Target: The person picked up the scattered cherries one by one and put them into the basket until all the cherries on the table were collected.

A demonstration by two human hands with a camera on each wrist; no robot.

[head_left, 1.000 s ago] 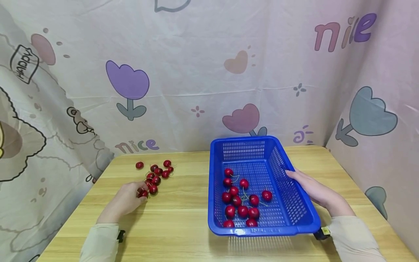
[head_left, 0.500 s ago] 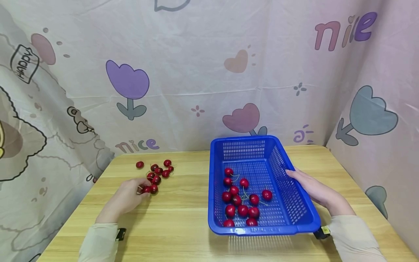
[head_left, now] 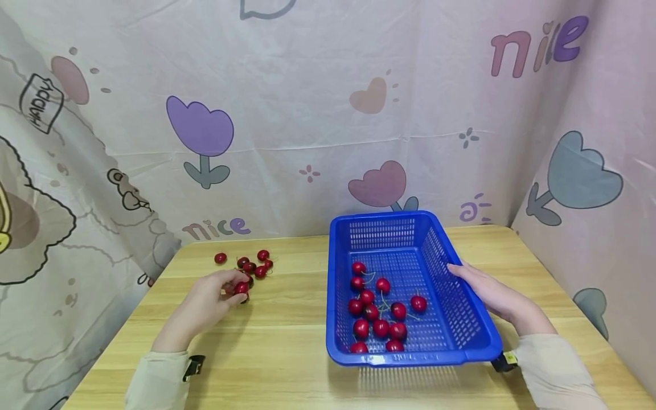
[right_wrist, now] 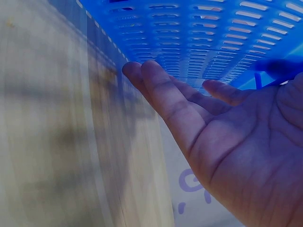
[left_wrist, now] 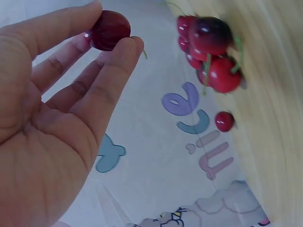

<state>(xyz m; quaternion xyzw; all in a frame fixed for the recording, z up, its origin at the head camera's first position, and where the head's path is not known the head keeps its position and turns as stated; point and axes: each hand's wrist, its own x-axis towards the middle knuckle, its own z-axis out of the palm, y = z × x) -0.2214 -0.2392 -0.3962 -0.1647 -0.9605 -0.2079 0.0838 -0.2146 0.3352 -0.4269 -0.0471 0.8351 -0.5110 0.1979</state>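
Note:
My left hand [head_left: 207, 302] pinches a dark red cherry [left_wrist: 110, 30] between thumb and fingertips, over the near end of a loose group of cherries [head_left: 249, 267] on the left of the table. In the left wrist view, the cherry group [left_wrist: 213, 56] sits beyond the fingertips, some with green stems. My right hand [head_left: 494, 296] lies along the outer right side of a blue perforated basket [head_left: 410, 360]. Its fingers [right_wrist: 163, 90] stretch out straight beside the slotted wall in the right wrist view. Several stemmed cherries [head_left: 381, 328] lie inside the basket, mostly toward its left and near side.
A single cherry [head_left: 220, 258] lies apart at the back left of the wooden table [head_left: 277, 341]. Behind the table hangs a pale curtain [head_left: 287, 114] printed with flowers and words. A dark band sits at each wrist.
My left hand has shifted slightly right and away from the body, from the group's near left end, and now shows a cherry between its fingertips. The right hand and basket stay put.

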